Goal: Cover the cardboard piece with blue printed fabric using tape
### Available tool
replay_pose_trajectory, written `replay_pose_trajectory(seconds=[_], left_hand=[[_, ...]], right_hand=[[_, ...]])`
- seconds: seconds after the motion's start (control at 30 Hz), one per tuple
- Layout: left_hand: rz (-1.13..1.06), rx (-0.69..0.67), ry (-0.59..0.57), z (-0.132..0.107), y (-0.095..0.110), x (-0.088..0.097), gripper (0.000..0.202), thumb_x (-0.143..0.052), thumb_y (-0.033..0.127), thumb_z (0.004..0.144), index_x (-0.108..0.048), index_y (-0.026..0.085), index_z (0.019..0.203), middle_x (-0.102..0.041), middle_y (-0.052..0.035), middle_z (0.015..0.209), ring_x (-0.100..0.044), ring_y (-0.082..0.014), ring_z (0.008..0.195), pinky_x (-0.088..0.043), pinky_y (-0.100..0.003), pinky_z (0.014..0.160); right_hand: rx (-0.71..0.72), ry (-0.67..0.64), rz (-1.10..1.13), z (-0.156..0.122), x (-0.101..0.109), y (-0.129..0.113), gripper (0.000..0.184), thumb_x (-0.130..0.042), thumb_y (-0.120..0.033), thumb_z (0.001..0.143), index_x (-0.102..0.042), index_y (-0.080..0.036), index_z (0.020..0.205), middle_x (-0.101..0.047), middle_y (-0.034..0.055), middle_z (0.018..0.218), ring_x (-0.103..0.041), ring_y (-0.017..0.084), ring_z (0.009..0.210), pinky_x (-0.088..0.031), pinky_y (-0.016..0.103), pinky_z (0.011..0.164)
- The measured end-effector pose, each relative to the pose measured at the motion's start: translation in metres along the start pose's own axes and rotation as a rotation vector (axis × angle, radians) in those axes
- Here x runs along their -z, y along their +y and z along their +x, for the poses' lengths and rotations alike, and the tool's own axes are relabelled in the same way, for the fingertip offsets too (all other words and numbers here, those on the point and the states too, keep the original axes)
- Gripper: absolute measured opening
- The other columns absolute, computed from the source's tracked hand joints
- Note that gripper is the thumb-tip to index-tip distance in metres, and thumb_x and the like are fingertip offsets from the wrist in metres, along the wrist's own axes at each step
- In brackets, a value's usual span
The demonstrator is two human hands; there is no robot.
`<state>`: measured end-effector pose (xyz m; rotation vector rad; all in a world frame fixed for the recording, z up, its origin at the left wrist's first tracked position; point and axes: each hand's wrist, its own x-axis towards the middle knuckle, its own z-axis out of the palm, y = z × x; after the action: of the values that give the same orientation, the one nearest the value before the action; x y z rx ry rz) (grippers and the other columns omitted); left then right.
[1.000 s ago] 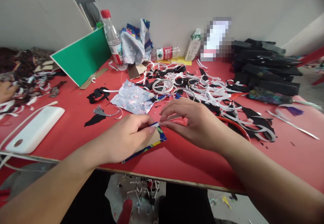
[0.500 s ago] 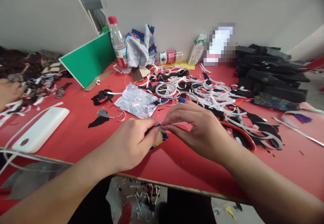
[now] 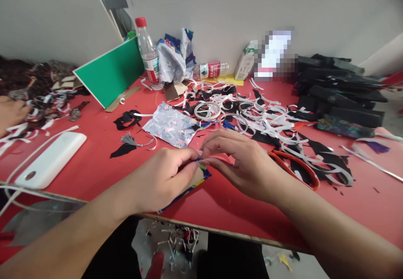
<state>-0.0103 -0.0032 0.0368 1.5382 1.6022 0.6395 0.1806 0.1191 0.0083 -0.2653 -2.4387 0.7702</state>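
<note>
My left hand (image 3: pixel 170 176) is closed on a flat beige piece with blue and yellow patterned fabric edges (image 3: pixel 201 178), low over the front of the red table. Thumb and forefinger pinch its upper corner. My right hand (image 3: pixel 239 161) meets it there, thumb and fingertips pressed together at the same edge. Whether the right fingers grip the fabric itself is hidden. Most of the piece lies behind my left hand. Just beyond is a pale printed fabric piece (image 3: pixel 171 124). Orange-handled scissors (image 3: pixel 310 178), partly covered by my right wrist, lie to the right.
White strips and black scraps (image 3: pixel 267 117) cover the table's middle, with tape rolls (image 3: pixel 208 111) among them. Bottles (image 3: pixel 149 60), a carton (image 3: pixel 246 62) and a green board (image 3: pixel 110 71) stand behind. Black fabric (image 3: pixel 340 85) is piled right; a white power bank (image 3: pixel 52 159) and another person's hand (image 3: pixel 12 113) are left.
My hands stay together at the fabric edge, with small finger movements. More of the patterned piece shows below my left hand, and more of the scissors' handle shows beside my right wrist.
</note>
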Motion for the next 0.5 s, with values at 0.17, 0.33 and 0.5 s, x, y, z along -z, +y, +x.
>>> replay_pose_trajectory(seconds=[0.17, 0.33, 0.5], left_hand=[[-0.012, -0.007, 0.102, 0.002, 0.002, -0.007, 0.029, -0.050, 0.033, 0.103, -0.070, 0.020, 0.087, -0.061, -0.0004, 0.073, -0.054, -0.0171, 0.067, -0.040, -0.028, 0.056], [-0.158, 0.050, 0.116, 0.009, 0.001, -0.012, 0.026, -0.053, 0.034, 0.100, -0.068, 0.020, 0.084, -0.066, -0.0018, 0.078, -0.059, -0.0189, 0.074, -0.045, -0.030, 0.065], [-0.349, 0.108, 0.052, 0.011, 0.001, -0.009, 0.028, -0.056, 0.039, 0.099, -0.065, 0.019, 0.082, -0.065, -0.0020, 0.080, -0.054, -0.0163, 0.070, -0.042, -0.030, 0.065]], right_hand=[[0.046, -0.007, -0.169, 0.001, -0.002, 0.000, 0.010, -0.058, -0.025, 0.105, -0.066, -0.022, 0.101, -0.077, 0.0093, 0.110, -0.070, 0.025, 0.098, -0.055, 0.039, 0.083], [0.162, 0.023, -0.375, 0.001, -0.003, 0.003, 0.015, -0.053, -0.021, 0.107, -0.067, -0.020, 0.101, -0.078, 0.0095, 0.109, -0.066, 0.024, 0.090, -0.052, 0.038, 0.077], [0.240, 0.072, -0.388, 0.002, -0.002, 0.005, 0.014, -0.054, -0.020, 0.107, -0.065, -0.019, 0.099, -0.077, 0.0094, 0.110, -0.065, 0.022, 0.087, -0.051, 0.036, 0.074]])
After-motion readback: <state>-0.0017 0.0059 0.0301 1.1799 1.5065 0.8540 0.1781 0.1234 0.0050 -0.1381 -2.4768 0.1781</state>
